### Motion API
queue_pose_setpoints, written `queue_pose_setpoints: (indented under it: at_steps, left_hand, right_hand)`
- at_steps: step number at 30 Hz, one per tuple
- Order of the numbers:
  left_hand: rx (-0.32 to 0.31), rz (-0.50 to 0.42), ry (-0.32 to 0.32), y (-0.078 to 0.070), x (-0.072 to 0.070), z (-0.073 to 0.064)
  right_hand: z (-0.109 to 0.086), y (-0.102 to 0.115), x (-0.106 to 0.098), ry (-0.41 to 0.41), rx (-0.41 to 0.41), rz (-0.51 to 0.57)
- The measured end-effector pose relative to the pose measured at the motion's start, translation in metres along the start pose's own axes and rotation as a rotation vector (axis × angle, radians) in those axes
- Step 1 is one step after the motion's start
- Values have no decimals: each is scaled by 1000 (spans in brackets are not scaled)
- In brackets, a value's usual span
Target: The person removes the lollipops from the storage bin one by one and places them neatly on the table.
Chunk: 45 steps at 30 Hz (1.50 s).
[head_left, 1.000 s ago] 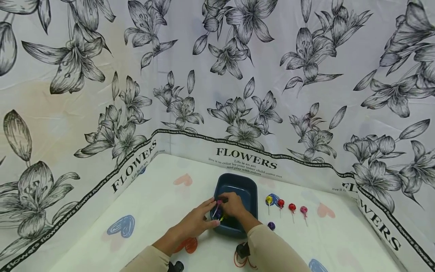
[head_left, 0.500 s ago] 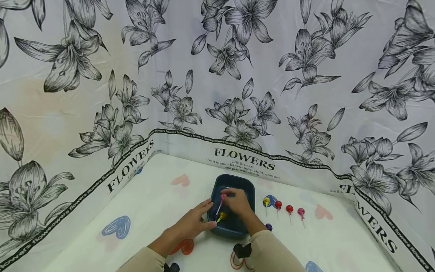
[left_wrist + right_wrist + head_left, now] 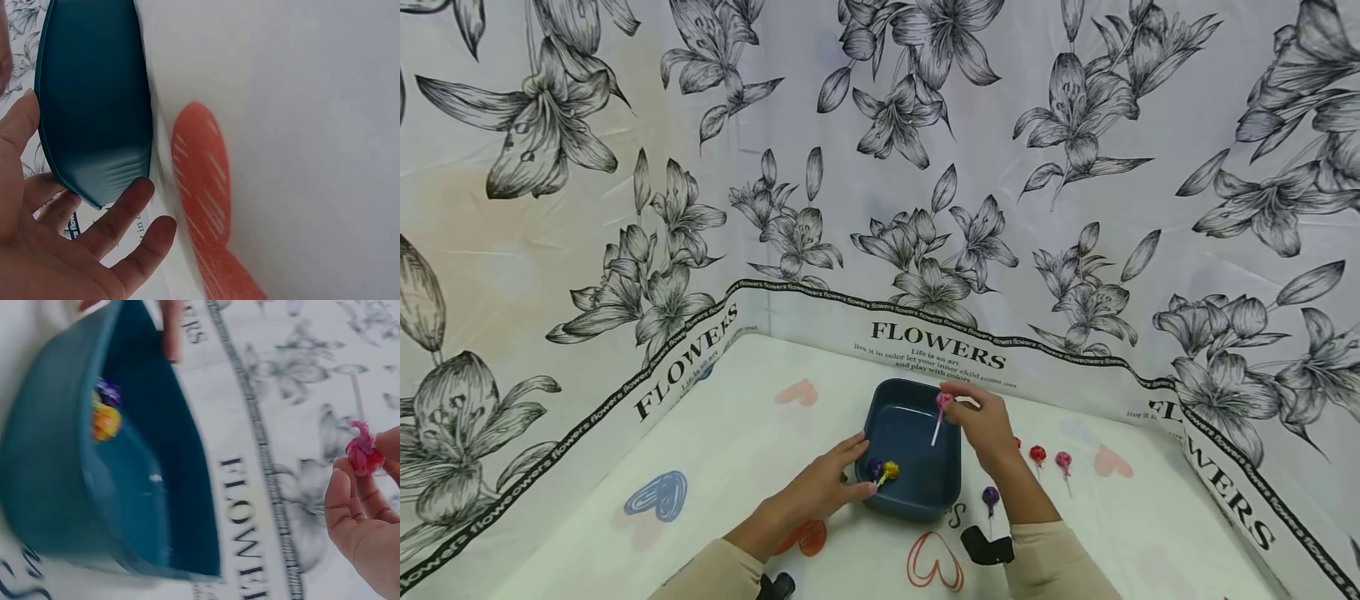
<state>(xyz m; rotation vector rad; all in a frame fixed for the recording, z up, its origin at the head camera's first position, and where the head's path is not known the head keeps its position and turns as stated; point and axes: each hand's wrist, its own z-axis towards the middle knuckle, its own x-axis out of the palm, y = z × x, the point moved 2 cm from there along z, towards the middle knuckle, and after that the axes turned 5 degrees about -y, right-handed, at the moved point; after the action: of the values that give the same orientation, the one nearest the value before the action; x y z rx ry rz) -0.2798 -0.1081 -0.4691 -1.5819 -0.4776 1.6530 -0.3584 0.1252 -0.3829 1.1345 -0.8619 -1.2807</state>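
Note:
My right hand (image 3: 987, 425) pinches a pink lollipop (image 3: 943, 402) by its wrapped head, over the right side of a dark blue box (image 3: 917, 437). In the right wrist view the stick of this lollipop (image 3: 364, 453) points up, away from the fingertips. Inside the box, at its near left corner, a yellow lollipop (image 3: 890, 471) and a purple lollipop (image 3: 876, 469) lie together. My left hand (image 3: 826, 483) rests at that corner, fingers spread. From the left wrist, the thumb sits by the rim of the box (image 3: 94, 94) and the fingers lie along its outer wall.
Right of the box, a red lollipop (image 3: 1037, 453) and another pink lollipop (image 3: 1063, 460) lie in a row, with a second red one partly behind the right arm. A purple lollipop (image 3: 990, 497) lies nearer. Flower-printed cloth walls (image 3: 925, 350) enclose the table.
My right hand has lifted the pink lollipop from the box's left side and moved it right and away, to the far right rim. The left hand has stayed at the corner.

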Motion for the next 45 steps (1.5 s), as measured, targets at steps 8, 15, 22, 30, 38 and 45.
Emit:
queue_pose_setpoints:
  at_steps: [8,15,22,30,38,45]
  left_hand:
    - [-24,21,-8,3,-1,2]
    - [-18,-1,5,2,-2,1]
    - [-15,-4,-1,2,-1,0]
    - [-8,-11,2,1,-1,1]
    - [-26,-2,4,-2,-3,1]
    - [-24,-13,2,-2,-1,2]
  right_hand:
    - [-17,34,-34,-72,-89,-52]
    - [-33,43,-48,-97,-102,-65]
    - [-46,45,-67,-140,-125,-84]
    - [-57,48,-83,-174,-155,-59]
    - [-62,44,-94,-211,-110,-134]
    - [-65,27,-104,-235,-40,-190]
